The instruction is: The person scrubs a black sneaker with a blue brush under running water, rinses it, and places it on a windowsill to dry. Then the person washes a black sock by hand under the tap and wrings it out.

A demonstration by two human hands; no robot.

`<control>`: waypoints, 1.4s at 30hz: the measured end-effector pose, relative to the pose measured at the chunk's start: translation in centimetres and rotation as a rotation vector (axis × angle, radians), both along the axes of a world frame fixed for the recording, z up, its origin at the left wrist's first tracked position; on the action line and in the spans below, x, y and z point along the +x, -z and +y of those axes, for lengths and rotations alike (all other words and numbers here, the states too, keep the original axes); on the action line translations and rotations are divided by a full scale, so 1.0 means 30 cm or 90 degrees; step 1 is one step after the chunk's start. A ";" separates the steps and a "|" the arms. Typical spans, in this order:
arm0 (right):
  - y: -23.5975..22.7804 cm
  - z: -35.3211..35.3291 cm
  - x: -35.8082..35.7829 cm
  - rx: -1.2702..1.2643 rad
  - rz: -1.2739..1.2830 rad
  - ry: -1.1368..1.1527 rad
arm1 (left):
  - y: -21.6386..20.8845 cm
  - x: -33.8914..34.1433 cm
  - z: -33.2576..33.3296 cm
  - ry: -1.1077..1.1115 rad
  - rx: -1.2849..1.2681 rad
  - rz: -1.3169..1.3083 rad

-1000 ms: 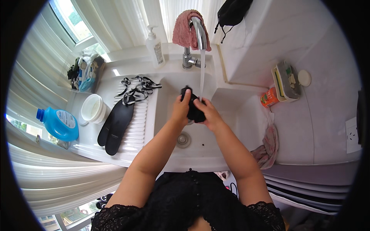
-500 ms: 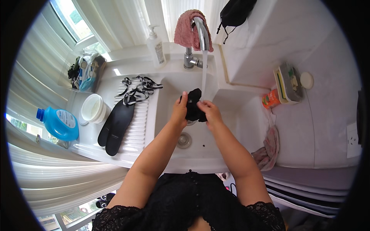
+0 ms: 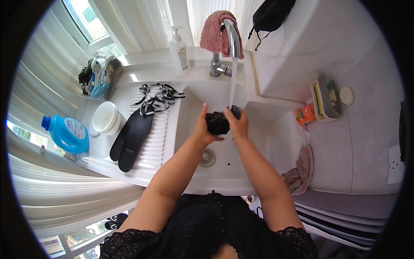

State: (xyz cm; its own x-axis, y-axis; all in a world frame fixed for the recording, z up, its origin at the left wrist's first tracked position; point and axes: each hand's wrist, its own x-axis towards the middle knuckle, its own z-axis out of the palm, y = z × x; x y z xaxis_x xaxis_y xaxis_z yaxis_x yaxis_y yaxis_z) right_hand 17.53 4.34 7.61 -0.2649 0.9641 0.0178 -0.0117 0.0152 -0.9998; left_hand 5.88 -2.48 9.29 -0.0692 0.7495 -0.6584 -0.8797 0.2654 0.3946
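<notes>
Over the white sink (image 3: 185,99), my left hand (image 3: 202,128) and my right hand (image 3: 238,124) grip a wet, bunched black cloth (image 3: 217,124) from both sides. Its exact kind is hard to tell, since the fingers cover parts of it. Water runs from the chrome faucet (image 3: 233,39) onto the cloth beside my right fingers. Below the hands lies the sink drain (image 3: 207,157). A pair of black insoles (image 3: 134,137) rests on the ribbed drainboard to the left, with black-and-white shoelaces (image 3: 158,99) tangled above them.
At left stand a blue detergent bottle (image 3: 69,135), a white tub (image 3: 105,118) and a clear bin (image 3: 100,77). A pump bottle (image 3: 179,52) stands behind. A pink towel (image 3: 211,36) drapes the faucet. An orange can (image 3: 305,114) and a rag (image 3: 302,170) are at right.
The black cloth has turned and bunched up between my hands. My right hand has shifted up and right, into the stream, and my left fingers have spread more around the cloth.
</notes>
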 end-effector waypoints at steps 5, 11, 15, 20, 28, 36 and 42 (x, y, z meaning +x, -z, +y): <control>-0.071 -0.146 -0.041 0.565 -0.164 -0.113 | 0.196 0.003 0.011 -0.041 0.213 -0.195; 0.014 -0.087 -0.032 0.424 -0.168 0.017 | 0.190 0.042 0.057 -0.139 0.098 -0.178; -0.029 -0.155 -0.044 0.344 -0.157 0.063 | 0.162 0.059 0.013 -0.034 0.201 -0.175; 0.053 -0.020 -0.049 0.141 -0.240 0.155 | 0.182 0.050 0.023 -0.077 0.158 -0.098; 0.104 0.091 -0.023 -0.084 -0.082 0.069 | 0.166 0.068 0.027 -0.106 0.122 0.062; -0.100 0.049 -0.003 0.130 -0.055 -0.186 | 0.023 0.010 -0.031 0.005 0.137 -0.152; -0.007 0.034 -0.033 0.076 0.057 -0.044 | 0.012 0.049 0.057 -0.098 0.270 0.040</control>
